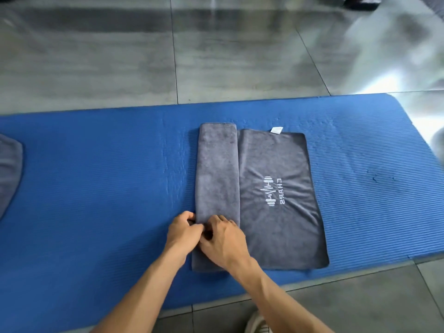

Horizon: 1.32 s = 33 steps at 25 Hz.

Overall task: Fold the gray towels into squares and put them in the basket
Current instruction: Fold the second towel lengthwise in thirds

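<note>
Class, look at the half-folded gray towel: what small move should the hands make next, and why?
Probably fold the strip rightward again: both hands, left and right, pinch its near end, while the towel's logo half lies uncovered on the blue mat.

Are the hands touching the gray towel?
Touching. The head view shows the left hand and right hand pinching the gray towel at its folded strip.

**Blue mat on a tiled floor**

A ribbed blue mat (108, 176) lies across the gray tiled floor (120, 68); on it, under the fingers (216, 221), lies a gray towel (283, 224), its left part folded into a narrow strip, a white logo and tag showing right of the fingers; far to their left, a second gray towel (9, 174) lies at the mat's edge.
</note>
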Tool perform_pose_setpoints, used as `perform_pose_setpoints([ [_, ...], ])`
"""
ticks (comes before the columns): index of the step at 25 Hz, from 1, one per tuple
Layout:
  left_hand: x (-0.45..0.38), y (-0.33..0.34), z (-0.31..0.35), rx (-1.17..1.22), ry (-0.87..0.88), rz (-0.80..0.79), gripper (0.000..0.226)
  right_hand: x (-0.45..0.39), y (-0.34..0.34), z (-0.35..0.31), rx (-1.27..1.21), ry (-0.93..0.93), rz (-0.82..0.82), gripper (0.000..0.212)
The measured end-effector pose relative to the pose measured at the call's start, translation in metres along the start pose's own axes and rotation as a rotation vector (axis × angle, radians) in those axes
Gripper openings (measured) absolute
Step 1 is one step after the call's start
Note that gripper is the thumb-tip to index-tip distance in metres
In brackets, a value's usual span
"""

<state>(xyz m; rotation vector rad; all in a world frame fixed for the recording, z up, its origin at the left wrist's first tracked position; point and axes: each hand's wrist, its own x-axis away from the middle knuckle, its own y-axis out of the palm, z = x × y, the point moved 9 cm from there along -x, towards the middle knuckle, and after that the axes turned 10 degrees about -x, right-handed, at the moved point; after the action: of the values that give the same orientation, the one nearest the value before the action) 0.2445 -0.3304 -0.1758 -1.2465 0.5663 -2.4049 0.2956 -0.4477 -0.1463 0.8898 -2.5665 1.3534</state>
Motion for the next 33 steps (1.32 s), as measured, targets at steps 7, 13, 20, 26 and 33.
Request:
perform_pose_setpoints([
  [7, 0.006, 0.003, 0.000, 0.182, -0.003, -0.079, 0.027, -0.017, -0.005, -0.021, 0.096, 0.105, 0.002, 0.026],
  [13, 0.016, 0.012, 0.022, 0.222, 0.087, -0.075, 0.033, 0.004, -0.031, 0.039, -1.063, 0.292, 0.146, 0.030],
  [20, 0.031, 0.055, 0.043, -0.009, 0.181, -0.195, 0.012, 0.031, -0.043, 0.107, -1.607, 0.451, 0.200, 0.025],
  [26, 0.045, 0.088, 0.040, -0.106, 0.122, -0.255, 0.036, 0.062, -0.045, 0.142, -1.442, 0.669, 0.103, 0.035],
  [33, 0.041, 0.099, 0.031, 0.108, -0.044, -0.249, 0.032, 0.071, -0.026, 0.125, -1.654, 0.659, -0.149, 0.040],
])
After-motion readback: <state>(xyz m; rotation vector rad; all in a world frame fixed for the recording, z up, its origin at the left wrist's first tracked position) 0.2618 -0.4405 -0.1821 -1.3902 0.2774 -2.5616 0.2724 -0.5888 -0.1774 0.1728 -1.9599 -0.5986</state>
